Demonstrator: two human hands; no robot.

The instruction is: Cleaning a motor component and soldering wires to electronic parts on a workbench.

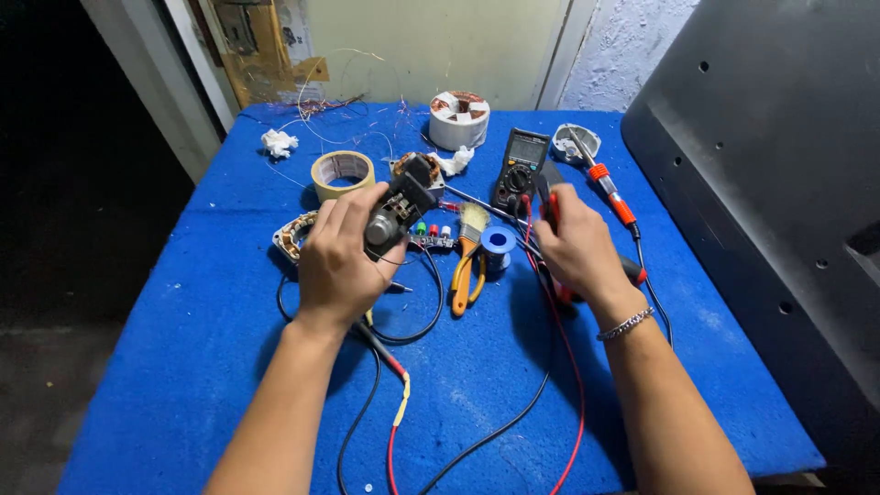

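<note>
I see my left hand (pixel 337 261) wrapped around a small black part (pixel 400 203) with wires, lifted just left of the yellow pliers (pixel 466 275) on the blue table (pixel 211 330). My right hand (pixel 576 249), right of the pliers, grips a red probe (pixel 553 209). Beyond the pliers stands a dark meter (pixel 521 170); a tape roll (pixel 343 172) lies to their far left.

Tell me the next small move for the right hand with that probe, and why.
Probably bring the red probe in the right hand leftward to the small black component held up by the left hand. The probe tip is apart from the part, the multimeter sits just behind, and its red and black leads already run across the blue table.
</note>
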